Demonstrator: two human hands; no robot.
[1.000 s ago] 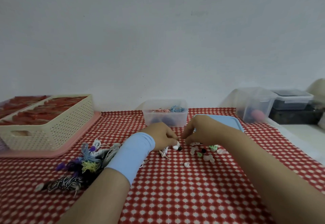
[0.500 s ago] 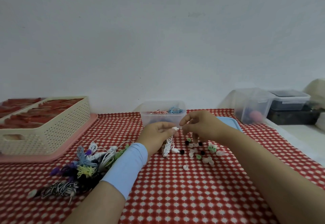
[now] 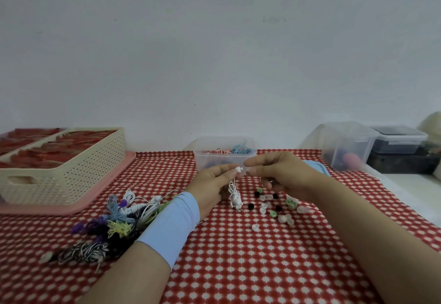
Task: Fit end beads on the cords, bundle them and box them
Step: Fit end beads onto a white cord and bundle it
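My left hand (image 3: 212, 183) pinches the top end of a white cord (image 3: 235, 195), whose coiled bundle hangs down to the checked cloth. My right hand (image 3: 274, 172) meets it from the right, its fingertips pinched at the cord's white tip (image 3: 239, 169); whether a bead sits between them is hidden. Loose beads (image 3: 274, 205) in black, white and green lie scattered on the cloth below my right hand. A heap of coloured cords (image 3: 114, 222) lies left of my left forearm. A clear box (image 3: 224, 154) holding bundled cords stands just behind my hands.
A cream perforated basket (image 3: 71, 174) with red contents sits on a pink tray (image 3: 100, 196) at the left. A blue lid (image 3: 318, 168) lies behind my right wrist. Clear and dark lidded containers (image 3: 372, 146) stand at the right, beside the table's white edge (image 3: 410, 198).
Both hands rose from the cloth by the beads, lifting the white cord so its bundle now dangles. My right hand came up to the cord's tip.
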